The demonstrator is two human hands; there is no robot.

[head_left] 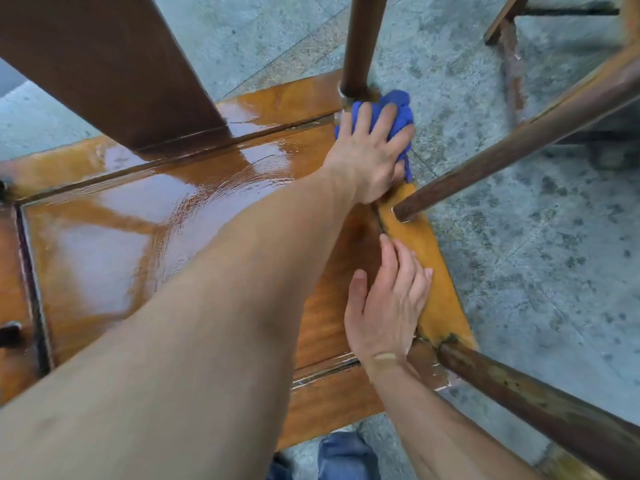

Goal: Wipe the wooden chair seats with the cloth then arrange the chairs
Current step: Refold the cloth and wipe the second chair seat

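A glossy orange-brown wooden chair seat [114,237] fills the middle of the head view, wet and shiny on its left and far parts. My left hand [370,157] reaches across it and presses a bunched blue cloth [398,109] onto the seat's far right corner, beside the base of a round dark post [360,46]. My right hand [388,306] lies flat with fingers together on the seat's right rim, holding nothing. My left forearm hides much of the seat's middle.
A broad dark back slat [114,71] rises from the seat's far side. Two dark armrest rods [519,140] [540,403] run off to the right. Another chair's frame [509,39] stands on the grey concrete floor [536,254] at top right. My jeans-clad leg [346,459] shows below.
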